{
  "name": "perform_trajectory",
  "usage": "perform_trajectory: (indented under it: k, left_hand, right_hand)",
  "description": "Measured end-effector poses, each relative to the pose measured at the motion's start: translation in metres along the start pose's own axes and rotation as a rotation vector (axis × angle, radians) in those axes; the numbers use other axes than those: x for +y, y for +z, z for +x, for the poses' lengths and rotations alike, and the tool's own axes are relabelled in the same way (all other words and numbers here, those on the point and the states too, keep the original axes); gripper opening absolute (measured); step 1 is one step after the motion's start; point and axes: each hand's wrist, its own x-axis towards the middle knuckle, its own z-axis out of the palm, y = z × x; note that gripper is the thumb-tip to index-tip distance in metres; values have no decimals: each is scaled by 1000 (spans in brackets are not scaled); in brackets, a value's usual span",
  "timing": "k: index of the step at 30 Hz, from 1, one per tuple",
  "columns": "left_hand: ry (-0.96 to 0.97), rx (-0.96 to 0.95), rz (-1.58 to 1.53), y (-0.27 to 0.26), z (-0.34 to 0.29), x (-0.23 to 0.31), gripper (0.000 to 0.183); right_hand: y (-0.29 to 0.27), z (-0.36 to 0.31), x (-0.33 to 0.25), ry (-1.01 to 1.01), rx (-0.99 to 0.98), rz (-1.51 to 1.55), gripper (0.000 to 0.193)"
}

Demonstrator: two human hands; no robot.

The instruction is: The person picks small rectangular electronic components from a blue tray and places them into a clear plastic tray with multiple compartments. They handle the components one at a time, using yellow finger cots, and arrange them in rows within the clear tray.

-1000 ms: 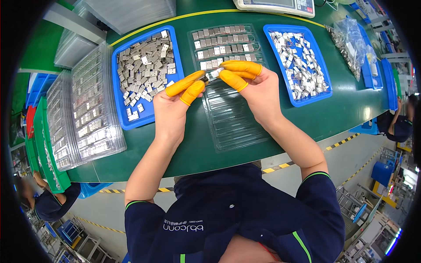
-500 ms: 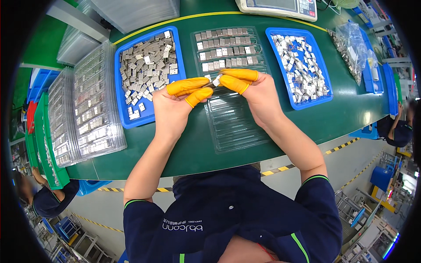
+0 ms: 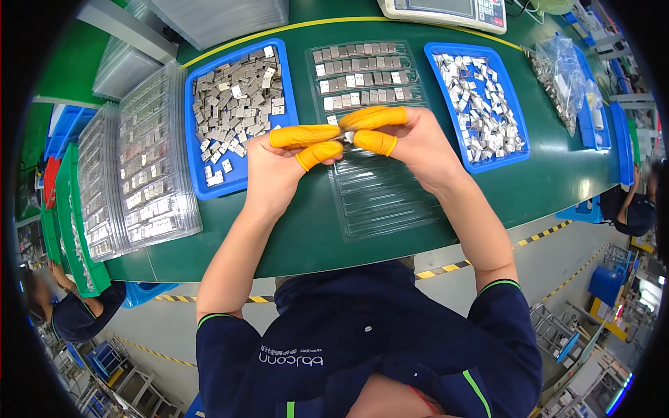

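This is a factory — parts trays (image 3: 240, 171), workbench (image 3: 306, 240), striped floor tape (image 3: 446, 269).

A white, boxy electronic scale (image 3: 446, 10) stands far back on the green tabletop (image 3: 306, 240); black-and-yellow striped tape (image 3: 446, 269) crosses the smooth grey floor (image 3: 446, 296)

White lettering (image 3: 291, 357) runs upside down across the navy shirt (image 3: 376, 334).

Two hands (image 3: 273, 171) (image 3: 426, 152) in yellow finger covers (image 3: 304, 135), two blue plastic trays (image 3: 240, 172) (image 3: 481, 167) of countless small silver-and-white pieces (image 3: 240, 104), one lone clear ribbed plastic tray (image 3: 380, 198), four long rows of silver connectors (image 3: 355, 98), one white keypad device (image 3: 446, 10), two co-workers (image 3: 77, 320) (image 3: 637, 207)
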Motion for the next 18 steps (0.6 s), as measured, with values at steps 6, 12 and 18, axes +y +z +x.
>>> perform_trajectory:
  k: [6,12,18]
  left_hand:
    - [-1,-24,6,1,-1,-6,20]
    - [96,67,238,3,2,8,34]
    - [207,423,712,-54,20,15,33]
  right_hand:
    - [0,2,6,141,8,-69,19]
    - [3,4,6,-483,223,-647,14]
    - [-7,20,29,-974,322,-1356,14]
